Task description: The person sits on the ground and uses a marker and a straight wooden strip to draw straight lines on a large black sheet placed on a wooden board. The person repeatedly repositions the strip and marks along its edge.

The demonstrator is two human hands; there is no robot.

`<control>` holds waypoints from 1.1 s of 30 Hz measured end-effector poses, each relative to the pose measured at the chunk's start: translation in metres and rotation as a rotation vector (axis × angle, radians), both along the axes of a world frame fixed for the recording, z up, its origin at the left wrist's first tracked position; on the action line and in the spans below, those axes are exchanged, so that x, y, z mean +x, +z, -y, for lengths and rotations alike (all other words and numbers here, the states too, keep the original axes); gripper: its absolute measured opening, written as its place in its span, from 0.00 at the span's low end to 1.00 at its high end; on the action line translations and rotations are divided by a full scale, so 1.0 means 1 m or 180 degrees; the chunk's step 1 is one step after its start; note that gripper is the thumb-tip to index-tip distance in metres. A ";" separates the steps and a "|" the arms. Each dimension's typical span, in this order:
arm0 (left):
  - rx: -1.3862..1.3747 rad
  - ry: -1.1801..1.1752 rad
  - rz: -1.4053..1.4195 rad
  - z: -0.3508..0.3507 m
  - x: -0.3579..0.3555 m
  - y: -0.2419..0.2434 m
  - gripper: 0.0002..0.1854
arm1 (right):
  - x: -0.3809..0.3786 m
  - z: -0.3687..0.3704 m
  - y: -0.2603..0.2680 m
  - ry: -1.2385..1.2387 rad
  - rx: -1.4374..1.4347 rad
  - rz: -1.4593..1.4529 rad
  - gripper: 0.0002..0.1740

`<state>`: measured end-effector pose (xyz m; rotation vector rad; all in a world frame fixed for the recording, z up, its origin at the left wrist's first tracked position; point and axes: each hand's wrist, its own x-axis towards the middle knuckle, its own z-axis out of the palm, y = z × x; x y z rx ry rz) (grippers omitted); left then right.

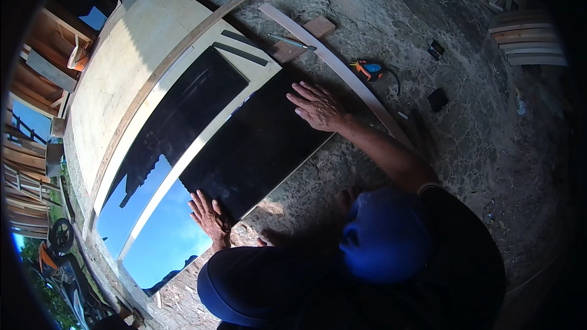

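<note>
My left hand lies flat on the lower part of a dark, glossy glass-like panel, which mirrors blue sky there. Palm down with fingers spread, my right hand rests on the same panel near its upper right end. Beside it, across a pale strip, a second glossy dark panel sits on a large plywood sheet. Two short dark strips lie on the plywood above that panel. A long wooden batten runs over the sheet along the second panel's far side.
Right of the panels, a pale wooden strip lies across a wood block, with a pen-like tool there. An orange-and-black tape measure rests on the rough concrete floor. Stacked boards and a motorcycle stand farther off.
</note>
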<state>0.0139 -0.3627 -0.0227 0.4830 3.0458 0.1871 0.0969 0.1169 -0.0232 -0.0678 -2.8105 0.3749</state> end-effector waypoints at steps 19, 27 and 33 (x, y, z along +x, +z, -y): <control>0.0239 0.0009 -0.0340 -0.003 0.008 0.006 0.35 | 0.012 -0.032 0.025 -0.0220 -0.0266 0.0184 0.32; 0.0490 -0.0256 -0.0254 -0.034 0.022 0.016 0.33 | 0.055 -0.179 0.023 -0.1487 -0.0633 0.1082 0.40; 0.0189 0.0130 -0.0050 -0.023 0.010 0.009 0.33 | 0.060 -0.199 0.020 -0.1198 -0.0721 0.1797 0.46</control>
